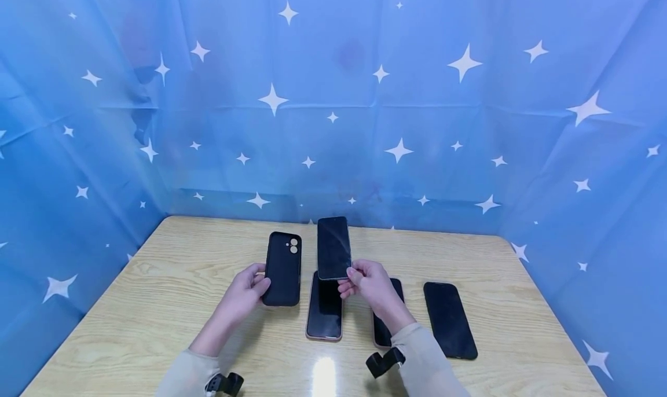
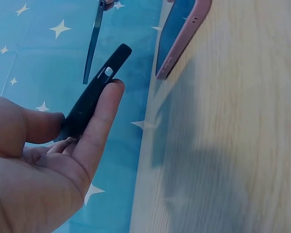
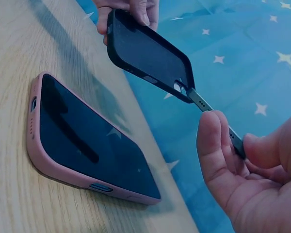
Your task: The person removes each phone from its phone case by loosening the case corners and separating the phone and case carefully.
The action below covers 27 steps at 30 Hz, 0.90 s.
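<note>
Where the left sleeve runs off the lower edge, one wrist camera shows, partly cut off. Left hand grips one loose case by its lower left side, thumb on the inner face; fingers behind mostly hidden from the head view. Case black, raised off the table, camera end up: two large round holes, one small. Next, just beside but apart, the held phone, dark screen up, also off the wood; its back cannot be made out. Edge-on from the right wrist. Below it, flat on the table, a pink-rimmed phone, top end hidden by the held one. Right hand pinches the held phone at its lower right corner, thumb on the front. Beneath that forearm a third phone, much of it covered, rim hard to read. Second wrist camera near it; right sleeve cut off below. Farthest right, a fourth phone, fully visible, tilted on the wood, dark; whether cased, cannot tell. Four phones by count, three lying, one lifted.
</note>
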Motion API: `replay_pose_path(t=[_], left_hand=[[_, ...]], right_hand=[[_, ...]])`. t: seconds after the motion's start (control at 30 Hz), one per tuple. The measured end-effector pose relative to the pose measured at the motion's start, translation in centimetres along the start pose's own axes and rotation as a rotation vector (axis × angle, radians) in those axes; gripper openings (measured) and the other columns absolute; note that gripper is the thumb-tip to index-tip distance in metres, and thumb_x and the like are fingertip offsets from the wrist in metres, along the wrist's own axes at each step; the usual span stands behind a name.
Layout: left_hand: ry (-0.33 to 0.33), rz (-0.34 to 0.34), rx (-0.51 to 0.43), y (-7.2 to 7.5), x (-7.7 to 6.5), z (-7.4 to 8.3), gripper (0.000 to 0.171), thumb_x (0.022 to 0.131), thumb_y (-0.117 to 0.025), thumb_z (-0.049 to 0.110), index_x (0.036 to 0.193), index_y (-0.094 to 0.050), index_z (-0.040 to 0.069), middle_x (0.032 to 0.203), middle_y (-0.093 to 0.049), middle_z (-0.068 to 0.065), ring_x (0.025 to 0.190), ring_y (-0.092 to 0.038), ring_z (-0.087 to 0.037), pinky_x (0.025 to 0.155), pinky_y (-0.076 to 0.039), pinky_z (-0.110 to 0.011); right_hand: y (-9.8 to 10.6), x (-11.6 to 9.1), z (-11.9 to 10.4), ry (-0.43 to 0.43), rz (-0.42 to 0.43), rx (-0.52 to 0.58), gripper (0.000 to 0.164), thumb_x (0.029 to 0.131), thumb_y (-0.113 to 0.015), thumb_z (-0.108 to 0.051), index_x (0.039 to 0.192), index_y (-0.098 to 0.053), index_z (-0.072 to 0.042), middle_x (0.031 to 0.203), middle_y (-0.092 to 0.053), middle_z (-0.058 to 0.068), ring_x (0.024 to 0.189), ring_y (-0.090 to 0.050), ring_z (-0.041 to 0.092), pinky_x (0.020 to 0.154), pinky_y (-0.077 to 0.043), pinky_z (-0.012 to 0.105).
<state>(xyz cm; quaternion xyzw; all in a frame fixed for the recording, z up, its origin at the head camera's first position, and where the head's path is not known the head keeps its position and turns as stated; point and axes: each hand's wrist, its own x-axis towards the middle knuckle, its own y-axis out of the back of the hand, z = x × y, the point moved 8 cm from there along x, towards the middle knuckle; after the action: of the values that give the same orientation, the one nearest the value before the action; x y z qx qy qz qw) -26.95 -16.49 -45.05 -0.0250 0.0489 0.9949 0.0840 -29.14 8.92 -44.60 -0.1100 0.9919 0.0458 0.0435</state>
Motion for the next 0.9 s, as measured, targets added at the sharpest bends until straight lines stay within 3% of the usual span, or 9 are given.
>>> replay_pose_path(t=[0.7, 0.9], left_hand=[[-0.002, -0.01, 0.063, 1.2, -1.0, -0.6, 0.033, 0.105, -0.04, -0.006, 0.136, -0.043, -0.018, 0.107, -0.068, -0.028, 0.087, -0.073, -0.03, 0.073, -0.066, -0.043], [-0.014, -0.034, 0.038, 1.3, -1.3, -0.7, 0.033, 0.105, -0.039, -0.007, 0.136, -0.041, -0.019, 0.109, -0.067, -0.031, 0.089, -0.072, -0.034, 0.073, -0.066, -0.05]], right_hand=[[-1.4, 2.2, 0.1, -0.036, 0.031, -0.017, 0.021, 0.108, -0.047, -0.001, 0.098, -0.059, 0.012, 0.098, -0.07, 0.034, 0.069, -0.07, 0.016, 0.069, -0.066, 0.033], [-1.6, 3.0, 0.2, -0.061, 0.044, -0.017, 0.022, 0.108, -0.048, -0.003, 0.102, -0.062, 0.014, 0.096, -0.072, 0.031, 0.07, -0.071, 0.017, 0.07, -0.066, 0.034]])
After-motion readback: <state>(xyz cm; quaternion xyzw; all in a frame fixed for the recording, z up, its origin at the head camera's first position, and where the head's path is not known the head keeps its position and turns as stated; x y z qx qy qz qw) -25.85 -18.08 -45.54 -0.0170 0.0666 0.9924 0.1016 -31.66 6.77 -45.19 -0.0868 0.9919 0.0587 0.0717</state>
